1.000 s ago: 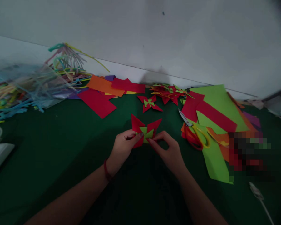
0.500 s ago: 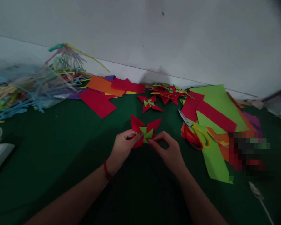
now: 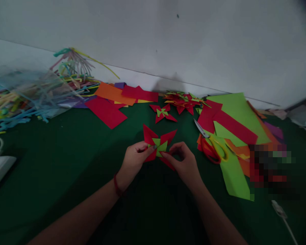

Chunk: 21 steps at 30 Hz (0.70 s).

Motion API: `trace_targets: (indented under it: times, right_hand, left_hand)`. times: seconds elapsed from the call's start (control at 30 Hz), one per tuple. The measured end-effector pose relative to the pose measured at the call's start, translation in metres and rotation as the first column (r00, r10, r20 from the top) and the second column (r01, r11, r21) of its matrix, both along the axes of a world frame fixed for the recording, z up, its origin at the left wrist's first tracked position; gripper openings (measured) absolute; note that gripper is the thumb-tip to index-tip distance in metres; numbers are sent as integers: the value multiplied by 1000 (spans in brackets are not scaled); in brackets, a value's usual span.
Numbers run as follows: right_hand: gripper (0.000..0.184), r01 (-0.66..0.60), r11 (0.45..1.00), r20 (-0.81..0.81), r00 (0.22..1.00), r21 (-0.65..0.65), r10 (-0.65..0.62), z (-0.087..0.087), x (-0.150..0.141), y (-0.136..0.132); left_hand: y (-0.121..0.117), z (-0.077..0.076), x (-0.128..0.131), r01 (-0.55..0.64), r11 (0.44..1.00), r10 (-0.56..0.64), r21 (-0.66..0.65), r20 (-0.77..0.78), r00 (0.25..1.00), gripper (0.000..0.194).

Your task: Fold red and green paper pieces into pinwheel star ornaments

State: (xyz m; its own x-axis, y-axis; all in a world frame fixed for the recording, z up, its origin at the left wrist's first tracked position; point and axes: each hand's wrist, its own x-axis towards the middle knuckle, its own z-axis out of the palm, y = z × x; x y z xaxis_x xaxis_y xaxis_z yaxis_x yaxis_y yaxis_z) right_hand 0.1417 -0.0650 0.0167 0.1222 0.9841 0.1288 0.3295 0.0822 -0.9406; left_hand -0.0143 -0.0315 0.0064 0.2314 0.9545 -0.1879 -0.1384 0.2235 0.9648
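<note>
Between both hands is a folded paper star, with four red points and a green pinwheel-like middle. My left hand pinches its left side, thumb on the green middle and the other fingers mostly hidden behind. My right hand has its thumb tip pressed at the lower right of the green part, with the index finger curled beside the star's edge. Just beyond lies a second red and green paper star flat on the green table. Behind it is a pile of similar folded stars.
Scissors with red and yellow handles lie to the right on green paper and other coloured sheets. Red paper lies at the back left, near a bag of colourful pipe cleaners. A cable lies at right.
The held star has shifted very slightly to the right. My right index finger has lifted a little away from its edge, while the thumb stays on the green part.
</note>
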Motion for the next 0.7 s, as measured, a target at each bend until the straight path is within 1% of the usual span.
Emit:
trace_targets:
  times: [0.13,0.2,0.27,0.33,0.37,0.4,0.43,0.47,0.5,0.53,0.57,0.6,0.63,0.67,0.7]
  right_hand:
    - [22,-5,1000,-17,1000,-20,5,1,1,0]
    - [25,-43,998,-10,999,-49,42,3,3,1]
    - [20,-99,993,19,995,-57,100,5,4,2]
    - [11,-117,993,60,991,-11,117,5,5,2]
    - [8,-90,995,84,993,40,87,5,7,2]
    - [5,-39,993,118,993,107,26,5,8,1]
    - [4,31,982,163,985,185,-62,4,11,1]
    - [5,109,955,214,961,276,-172,4,14,0]
    - [9,174,908,266,920,381,-288,4,18,-2]
    - [15,215,850,313,864,481,-395,4,22,-3]
    - [20,227,779,334,808,585,-486,4,27,-4]
    - [25,198,721,350,770,664,-533,2,31,-5]
    - [27,171,699,367,751,694,-549,0,35,-6]
    - [27,152,707,384,751,690,-537,-3,37,-7]
    - [26,156,745,394,768,649,-505,-6,39,-7]
  left_hand:
    - [1,4,-3,-15,1000,17,25,-69,997,17]
    - [1,5,-3,-25,998,30,55,-102,994,15]
    - [1,7,-3,-18,996,28,92,-107,994,14]
    - [1,9,-2,17,992,-4,126,-99,995,17]
    - [2,9,-2,39,989,-24,145,-106,994,21]
    - [2,10,-2,54,985,-34,166,-122,992,28]
    - [4,10,-3,56,980,-29,189,-141,990,38]
    - [5,10,-5,43,977,-10,211,-155,988,48]
    - [6,9,-7,20,975,14,220,-150,989,56]
    - [7,8,-9,5,979,19,204,-116,993,58]
    - [8,8,-11,13,987,-5,158,-49,999,54]
    - [7,7,-11,63,994,-67,85,46,997,48]
    - [5,7,-11,165,986,-164,9,167,972,42]
    - [2,7,-10,290,956,-266,-45,290,920,39]
    - [-2,7,-7,409,910,-353,-72,388,852,39]
